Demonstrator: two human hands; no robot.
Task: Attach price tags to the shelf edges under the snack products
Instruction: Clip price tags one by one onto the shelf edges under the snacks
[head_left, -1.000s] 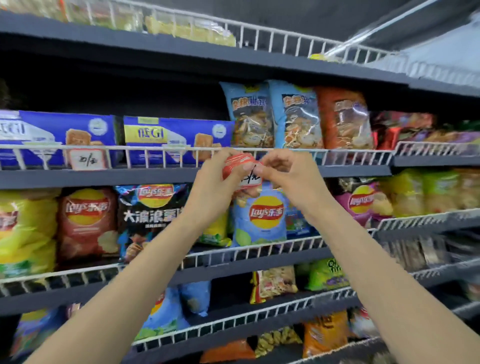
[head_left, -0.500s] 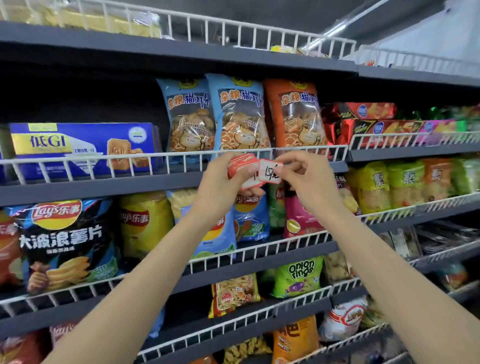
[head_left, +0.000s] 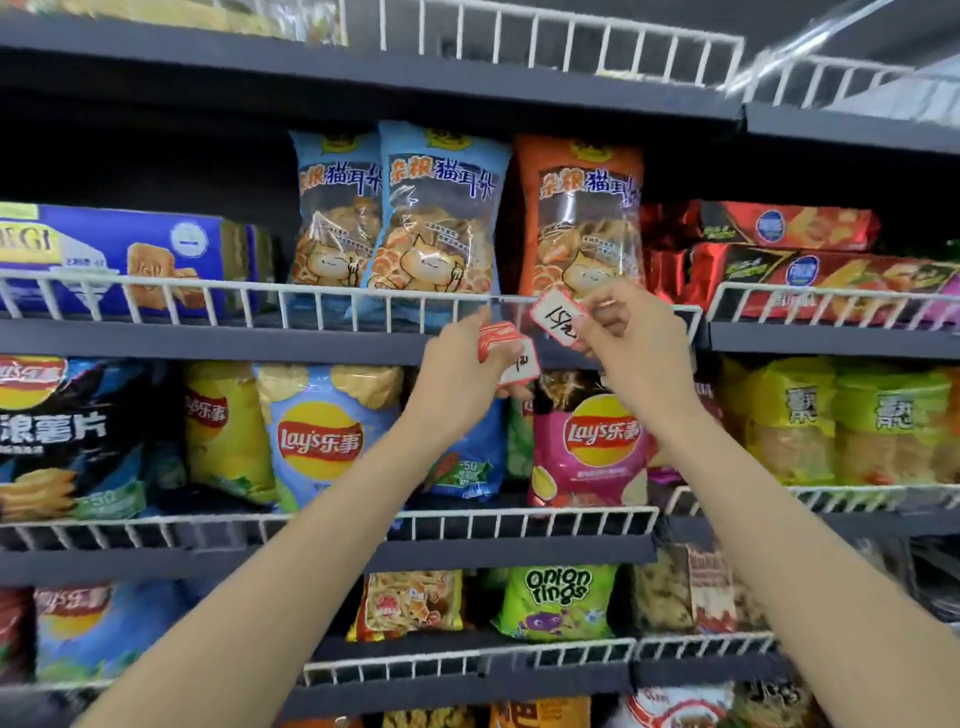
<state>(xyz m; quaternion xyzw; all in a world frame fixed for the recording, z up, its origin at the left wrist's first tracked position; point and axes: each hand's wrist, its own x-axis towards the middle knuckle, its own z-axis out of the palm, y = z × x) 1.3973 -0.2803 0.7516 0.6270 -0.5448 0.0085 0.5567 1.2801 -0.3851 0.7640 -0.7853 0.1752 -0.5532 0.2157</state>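
My right hand (head_left: 631, 340) pinches a single price tag (head_left: 557, 317), white with a red border and handwritten figures, tilted in front of the white wire rail (head_left: 332, 301) under the orange cat-ear snack bag (head_left: 579, 218). My left hand (head_left: 460, 371) grips a small stack of the same red-bordered tags (head_left: 506, 353) just below the dark shelf edge (head_left: 260, 340). Two blue cat-ear snack bags (head_left: 436, 208) stand to the left of the orange one.
Blue biscuit boxes (head_left: 119, 254) sit at the left of the same shelf, red packets (head_left: 789, 254) at the right. Lay's chip bags (head_left: 322, 431) fill the shelf below, and an onion rings bag (head_left: 558, 603) sits lower still. Each shelf has a white wire rail.
My right hand has pulled one tag off the stack and lifted it up and right toward the wire rail. The view has shifted right along the shelf.
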